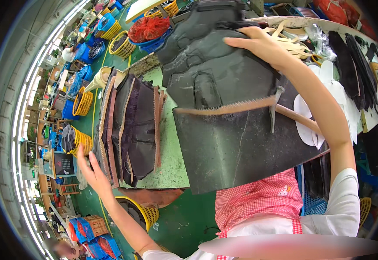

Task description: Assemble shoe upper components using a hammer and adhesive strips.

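My right hand [262, 47] is at the far side of a shaped black leather piece [232, 71]. Its thumb lies on the surface and its other fingers are partly hidden at the edge. The piece has a brown saw-toothed edge and rests on a dark mat [223, 151]. A hammer [299, 118] with a wooden handle lies against its right end. My left hand [94, 175] hovers with fingers apart, just left of a stack of dark leather pieces [141, 134] with toothed brown edges. That stack lies on the green tabletop [169, 160], left of the mat.
White cut patterns [325, 91], pale strips [286, 41] and dark strips [355, 65] cover the table's right side. A yellow basket [150, 216] stands below the near edge. More baskets, such as a yellow one [84, 141], line the green floor to the left.
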`<state>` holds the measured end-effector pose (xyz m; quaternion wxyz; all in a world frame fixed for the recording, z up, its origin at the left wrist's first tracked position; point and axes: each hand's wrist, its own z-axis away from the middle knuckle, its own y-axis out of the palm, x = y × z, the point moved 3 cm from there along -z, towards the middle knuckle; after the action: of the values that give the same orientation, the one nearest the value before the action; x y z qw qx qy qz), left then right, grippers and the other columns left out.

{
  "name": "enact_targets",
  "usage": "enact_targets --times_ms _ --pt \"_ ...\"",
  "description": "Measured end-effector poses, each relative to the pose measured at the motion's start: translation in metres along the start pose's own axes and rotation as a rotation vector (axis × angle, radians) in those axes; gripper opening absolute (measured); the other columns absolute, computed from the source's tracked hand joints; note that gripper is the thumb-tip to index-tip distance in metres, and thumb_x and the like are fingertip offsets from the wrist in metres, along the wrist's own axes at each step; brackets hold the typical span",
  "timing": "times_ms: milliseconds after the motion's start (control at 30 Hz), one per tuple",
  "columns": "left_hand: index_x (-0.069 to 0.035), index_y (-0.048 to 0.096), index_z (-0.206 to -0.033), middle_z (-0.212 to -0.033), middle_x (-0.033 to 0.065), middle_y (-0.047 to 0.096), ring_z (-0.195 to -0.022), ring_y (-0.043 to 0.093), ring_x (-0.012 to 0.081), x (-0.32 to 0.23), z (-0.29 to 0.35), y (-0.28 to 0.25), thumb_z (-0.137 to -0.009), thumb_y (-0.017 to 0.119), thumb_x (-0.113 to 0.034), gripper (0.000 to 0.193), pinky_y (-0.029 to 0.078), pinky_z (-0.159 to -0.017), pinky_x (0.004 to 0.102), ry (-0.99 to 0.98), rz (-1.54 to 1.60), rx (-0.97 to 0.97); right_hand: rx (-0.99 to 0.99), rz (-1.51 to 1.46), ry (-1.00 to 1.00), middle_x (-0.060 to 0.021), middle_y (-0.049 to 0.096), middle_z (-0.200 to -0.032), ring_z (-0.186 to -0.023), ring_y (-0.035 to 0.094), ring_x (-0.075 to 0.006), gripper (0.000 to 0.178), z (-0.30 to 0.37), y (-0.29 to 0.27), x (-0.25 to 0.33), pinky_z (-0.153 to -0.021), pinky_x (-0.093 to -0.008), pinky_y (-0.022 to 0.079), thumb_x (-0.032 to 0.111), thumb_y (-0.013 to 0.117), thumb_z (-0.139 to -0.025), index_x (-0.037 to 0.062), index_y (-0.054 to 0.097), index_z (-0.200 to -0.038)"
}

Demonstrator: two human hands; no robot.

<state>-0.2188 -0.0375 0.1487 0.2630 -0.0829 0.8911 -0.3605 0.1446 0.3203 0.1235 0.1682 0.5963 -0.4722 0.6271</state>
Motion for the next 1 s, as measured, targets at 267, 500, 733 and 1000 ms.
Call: enact_targets --times_ms 267,500,733,1000 --pt "-0.012 0.071 -0.122 -0.127 0.009 0.067 -0.131 0.055 0.0302 -0.198 0.027 0.158 -0.094 0.064 -0.013 0.028 0.04 -0.11 0.0425 0.645 0.527 0.73 -0.107 0.675 -0.105 -0.0203 0.066 -0.112 -0.11 0.062 -0.0372 0.042 0.077 -0.005 -0.091 -0.095 -0.0428 0.049 0.031 0.072 -0.09 0.0007 0.061 -0.117" --pt "-0.024 0.075 -0.114 -0.115 -0.0001 0.066 -0.114 0.051 0.026 -0.215 0.046 0.262 -0.093 0.066 -0.02 0.024 0.039 -0.097 0.0445 0.657 0.328 0.627 0.113 0.622 -0.23 -0.0167 0.067 -0.099 -0.095 0.066 -0.038 0.043 0.091 0.03 -0.082 -0.083 -0.046 0.053 0.034 0.078 -0.081 0.0034 0.062 -0.107" --pt "-0.024 0.073 -0.124 -0.131 0.0006 0.059 -0.129 0.043 0.0269 -0.204 0.05 0.276 -0.102 0.053 -0.043 0.035 0.03 -0.109 0.0463 0.564 0.318 0.895 0.311 0.776 -0.254 -0.0129 0.066 -0.085 -0.082 0.07 -0.0338 0.026 0.162 0.081 0.001 -0.068 -0.0457 0.055 0.024 0.07 -0.086 0.006 0.057 -0.099" --pt "-0.016 0.058 -0.142 -0.151 0.0149 0.047 -0.147 0.034 0.0331 -0.205 0.058 0.206 -0.101 0.057 -0.039 0.046 0.026 -0.12 0.046 0.648 0.453 1.207 0.534 0.093 0.037 -0.0155 0.068 -0.092 -0.088 0.068 -0.0347 0.028 0.223 0.03 0.006 -0.075 -0.042 0.054 0.024 0.074 -0.087 0.0025 0.063 -0.1"
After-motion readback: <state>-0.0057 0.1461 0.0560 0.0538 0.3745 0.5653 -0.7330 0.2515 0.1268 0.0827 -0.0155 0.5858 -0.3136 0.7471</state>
